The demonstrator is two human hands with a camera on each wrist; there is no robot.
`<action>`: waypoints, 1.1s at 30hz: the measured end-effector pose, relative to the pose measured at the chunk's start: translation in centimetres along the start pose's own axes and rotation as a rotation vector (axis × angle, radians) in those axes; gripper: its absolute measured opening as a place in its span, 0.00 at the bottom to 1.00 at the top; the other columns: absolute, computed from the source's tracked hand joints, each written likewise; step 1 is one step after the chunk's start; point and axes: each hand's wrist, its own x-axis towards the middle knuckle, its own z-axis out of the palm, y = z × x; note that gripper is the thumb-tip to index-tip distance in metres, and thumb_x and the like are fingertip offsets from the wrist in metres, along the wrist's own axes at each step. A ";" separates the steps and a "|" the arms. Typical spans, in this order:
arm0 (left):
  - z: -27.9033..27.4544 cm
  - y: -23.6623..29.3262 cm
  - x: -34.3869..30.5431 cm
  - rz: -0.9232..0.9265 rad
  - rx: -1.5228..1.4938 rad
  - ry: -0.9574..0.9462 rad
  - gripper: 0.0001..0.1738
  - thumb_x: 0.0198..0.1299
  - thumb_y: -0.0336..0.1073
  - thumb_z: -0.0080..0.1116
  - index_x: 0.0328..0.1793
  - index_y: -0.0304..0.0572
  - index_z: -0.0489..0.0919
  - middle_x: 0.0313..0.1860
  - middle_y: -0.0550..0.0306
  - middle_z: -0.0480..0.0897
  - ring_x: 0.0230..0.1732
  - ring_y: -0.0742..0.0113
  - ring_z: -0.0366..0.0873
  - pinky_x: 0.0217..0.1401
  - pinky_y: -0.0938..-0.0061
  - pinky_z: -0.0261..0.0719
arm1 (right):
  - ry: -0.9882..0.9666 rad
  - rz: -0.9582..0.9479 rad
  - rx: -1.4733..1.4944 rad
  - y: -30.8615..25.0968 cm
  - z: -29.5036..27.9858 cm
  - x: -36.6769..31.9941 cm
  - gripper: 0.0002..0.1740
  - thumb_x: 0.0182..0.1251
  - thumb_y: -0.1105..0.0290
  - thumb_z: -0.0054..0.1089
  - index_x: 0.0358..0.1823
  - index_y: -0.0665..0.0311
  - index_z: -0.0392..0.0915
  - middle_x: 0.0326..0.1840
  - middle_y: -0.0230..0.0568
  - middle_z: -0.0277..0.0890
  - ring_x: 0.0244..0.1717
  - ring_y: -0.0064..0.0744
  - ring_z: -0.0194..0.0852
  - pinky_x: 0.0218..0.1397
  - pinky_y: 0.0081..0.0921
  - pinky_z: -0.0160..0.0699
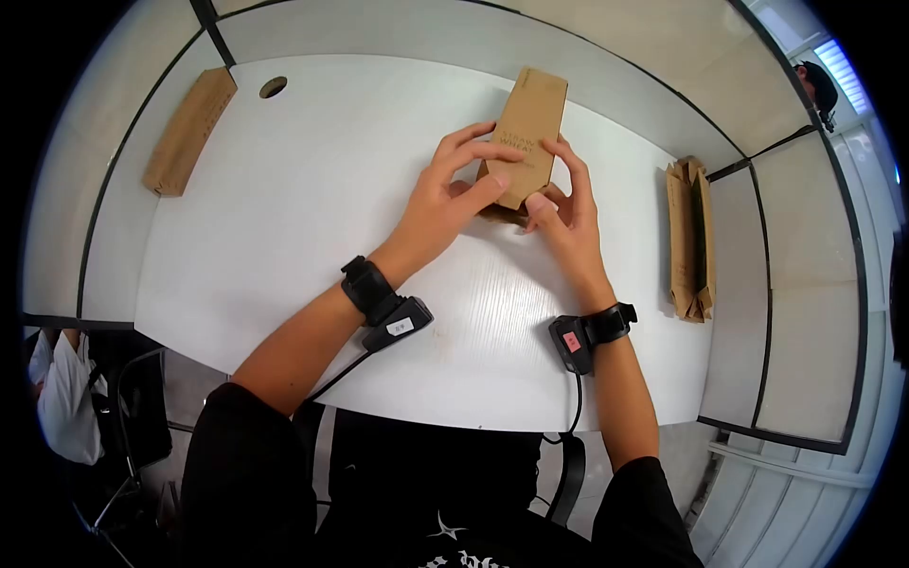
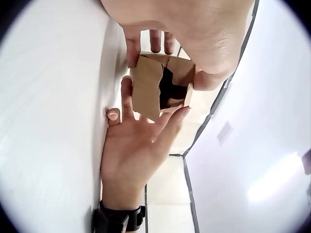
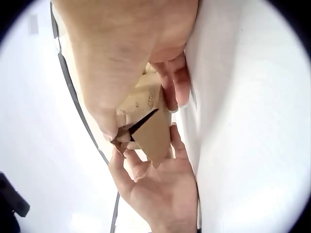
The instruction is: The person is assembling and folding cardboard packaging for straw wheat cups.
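Observation:
Both hands hold a long brown cardboard box [image 1: 535,114] with printed lettering, above the white table. My left hand [image 1: 443,194] grips its left side, thumb on the upper face near the close end. At the right edge, my right hand [image 1: 571,213] pinches that same end with its thumb and fingers. In the left wrist view the end of the box [image 2: 148,87] stands open, with a torn-edged flap and a dark inside. The right wrist view shows a flap [image 3: 154,138] sticking out beside a dark gap.
A brown carton [image 1: 189,133] lies at the table's left edge, near a round hole [image 1: 273,87]. Toward the right edge stand folded cardboard pieces [image 1: 689,241]. Low partition walls [image 1: 379,40] surround the white table [image 1: 284,208]. Part of a person's head [image 1: 816,90] shows beyond the right wall.

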 end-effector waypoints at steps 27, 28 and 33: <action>0.5 -1.0 -0.1 0.001 0.209 0.044 0.45 0.63 0.22 0.66 0.87 0.57 0.66 0.82 0.58 0.66 0.82 0.59 0.64 0.69 0.62 0.82 | -0.073 0.007 0.018 0.9 -0.8 0.2 0.37 0.81 0.57 0.63 0.85 0.52 0.62 0.92 0.48 0.43 0.62 0.36 0.82 0.46 0.26 0.87; 0.3 -1.1 -0.1 -0.014 0.213 0.042 0.44 0.66 0.21 0.63 0.87 0.56 0.65 0.83 0.57 0.66 0.83 0.58 0.63 0.72 0.62 0.80 | -0.075 0.014 0.020 0.9 -0.8 0.2 0.37 0.80 0.58 0.64 0.86 0.51 0.62 0.92 0.48 0.43 0.62 0.36 0.82 0.46 0.27 0.87; 0.7 -1.2 -0.5 0.029 0.136 0.066 0.39 0.74 0.21 0.52 0.89 0.55 0.62 0.84 0.54 0.66 0.82 0.60 0.66 0.76 0.63 0.73 | -0.068 0.063 0.031 0.7 -0.6 0.0 0.40 0.76 0.67 0.65 0.86 0.50 0.61 0.92 0.47 0.41 0.63 0.36 0.81 0.47 0.26 0.88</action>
